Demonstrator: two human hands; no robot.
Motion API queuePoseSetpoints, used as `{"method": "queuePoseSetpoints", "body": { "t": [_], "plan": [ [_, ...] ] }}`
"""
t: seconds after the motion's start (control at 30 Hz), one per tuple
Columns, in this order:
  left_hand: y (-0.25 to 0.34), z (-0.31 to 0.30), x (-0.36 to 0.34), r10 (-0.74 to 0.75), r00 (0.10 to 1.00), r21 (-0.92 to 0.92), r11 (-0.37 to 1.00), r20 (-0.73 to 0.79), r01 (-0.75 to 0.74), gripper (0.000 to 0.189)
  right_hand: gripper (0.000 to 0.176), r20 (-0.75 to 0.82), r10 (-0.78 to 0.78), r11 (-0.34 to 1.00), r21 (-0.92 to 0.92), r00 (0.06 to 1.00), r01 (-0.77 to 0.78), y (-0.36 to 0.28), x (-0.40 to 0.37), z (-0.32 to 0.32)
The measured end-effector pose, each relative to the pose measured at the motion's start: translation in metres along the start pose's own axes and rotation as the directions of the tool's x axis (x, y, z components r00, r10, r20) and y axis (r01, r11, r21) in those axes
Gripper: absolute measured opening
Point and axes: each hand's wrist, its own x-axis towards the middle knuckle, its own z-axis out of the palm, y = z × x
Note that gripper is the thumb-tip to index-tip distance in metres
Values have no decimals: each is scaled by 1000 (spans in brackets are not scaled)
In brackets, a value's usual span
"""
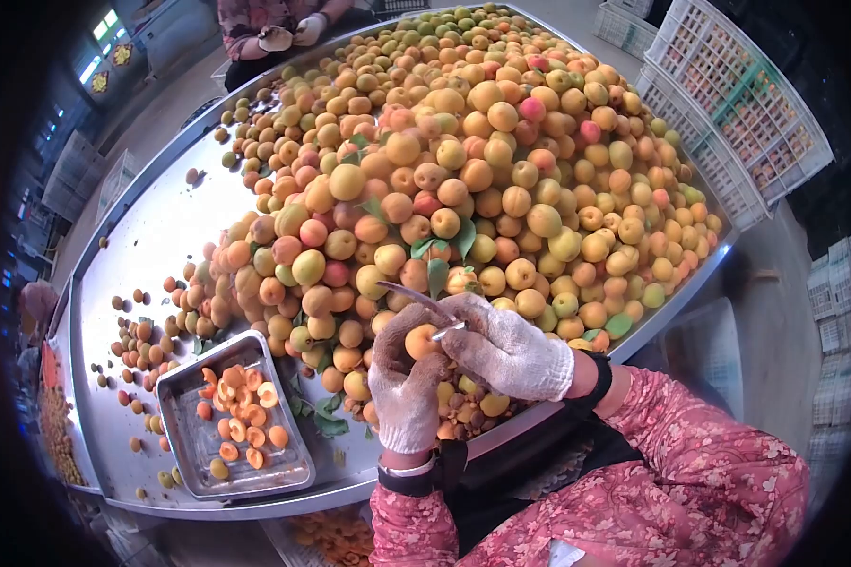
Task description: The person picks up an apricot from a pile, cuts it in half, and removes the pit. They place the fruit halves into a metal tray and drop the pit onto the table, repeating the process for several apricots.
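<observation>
My left hand [405, 383], in a soiled white work glove, is closed around an orange apricot [423, 341]. Close beside it, my right hand [511, 350], gloved as well, grips a small knife [414, 297]. Its thin curved end sticks out to the upper left, and a bit of shiny metal [449, 331] meets the apricot. Both hands are over the near edge of a large apricot heap [501, 198]. To their left, a metal tray [304, 463] holds several cut apricot halves [246, 414]. Small brown pits or scraps [463, 416] lie just below the hands.
The heap rests on a metal table [175, 222] with a raised rim. Green leaves [326, 416] and loose apricots [142, 350] lie around the tray. Across the table are another person's gloved hands [293, 34]. Plastic crates [738, 104] stand at the right.
</observation>
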Motion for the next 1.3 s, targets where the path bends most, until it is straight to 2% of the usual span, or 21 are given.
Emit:
{"method": "queuePoseSetpoints", "body": {
  "t": [0.03, 0.1, 0.17, 0.23, 0.37, 0.43, 0.53, 0.63, 0.7, 0.8, 0.83, 0.87, 0.9, 0.97, 1.0, 1.1, 1.13, 1.17, 1.2, 1.27, 1.3],
  "plan": [
    [-1, 1, 0, 18, 1000, 42, 999, -5, -17, 45, 29, -7, 4, 1000, 1, 1000, -4, 7, 2, -2],
    [-4, 2, 0, 31, 999, 80, 996, -11, -30, 43, 30, -10, -126, 984, -124, 992, 124, 18, 4, -4],
    [-1, 5, -3, 71, 997, 211, 976, -42, -60, 43, 30, -5, -132, 978, -164, 991, 129, 19, 5, -6],
    [-5, 1, -4, 105, 994, 253, 963, -24, -95, 43, 31, 32, -151, 947, -281, 988, 154, 23, 5, -9],
    [-2, 1, -8, 184, 983, 374, 913, -16, -165, 44, 32, 26, -192, 947, -257, 981, 192, 23, 4, -6],
    [1, 4, -9, 192, 981, 386, 906, -8, -174, 45, 32, 48, -151, 974, -165, 987, 157, 21, 3, -4],
    [7, 8, -14, 253, 968, 471, 853, 9, -227, 43, 30, 38, -216, 957, -192, 976, 219, 21, 0, -2],
    [5, 3, -17, 249, 967, 553, 797, 62, -241, 48, 28, 46, -242, 951, -184, 969, 246, 22, -1, -1],
    [6, 3, -18, 277, 957, 572, 772, 89, -277, 48, 30, 32, -227, 967, -109, 973, 229, 23, -3, 1],
    [3, 4, -21, 318, 941, 604, 729, 119, -323, 48, 33, 24, -135, 984, -113, 991, 137, 29, -3, 3],
    [2, 5, -21, 334, 936, 623, 709, 115, -330, 48, 33, 20, -146, 981, -125, 989, 147, 26, -4, 3],
    [1, 7, -19, 444, 883, 650, 628, 150, -427, 41, 34, 40, -92, 989, -116, 995, 96, 22, -5, 2],
    [0, 8, -19, 454, 877, 642, 628, 159, -441, 41, 35, 58, -37, 993, -106, 998, 43, 18, -6, 2],
    [-2, 10, -22, 395, 914, 586, 722, 89, -369, 42, 35, 31, -73, 983, -167, 997, 77, 9, -7, 2],
    [0, 8, -24, 288, 952, 577, 763, 101, -292, 51, 35, 51, -63, 978, -197, 997, 72, 6, -6, 2],
    [-5, 9, -19, 330, 938, 507, 794, 104, -336, 54, 32, 53, -107, 969, -216, 993, 117, 12, 1, -3],
    [-8, 8, -19, 320, 945, 492, 812, 72, -313, 56, 30, 111, 24, 999, -39, 993, -20, 11, 3, -8],
    [-9, 7, -21, 312, 949, 498, 816, 47, -293, 56, 29, 202, 150, 975, 135, 968, -179, 11, 5, -8],
    [-6, 9, -20, 338, 938, 459, 823, 74, -333, 50, 29, 234, 167, 969, 139, 958, -203, 10, 5, -8],
    [-8, 2, -14, 426, 900, 440, 793, 94, -422, 42, 30, 274, 161, 874, 406, 948, -265, 4, 2, -10],
    [-1, 5, -14, 412, 910, 424, 817, 46, -391, 43, 31, 289, 159, 794, 531, 944, -296, 1, 1, -10]
  ]
}}
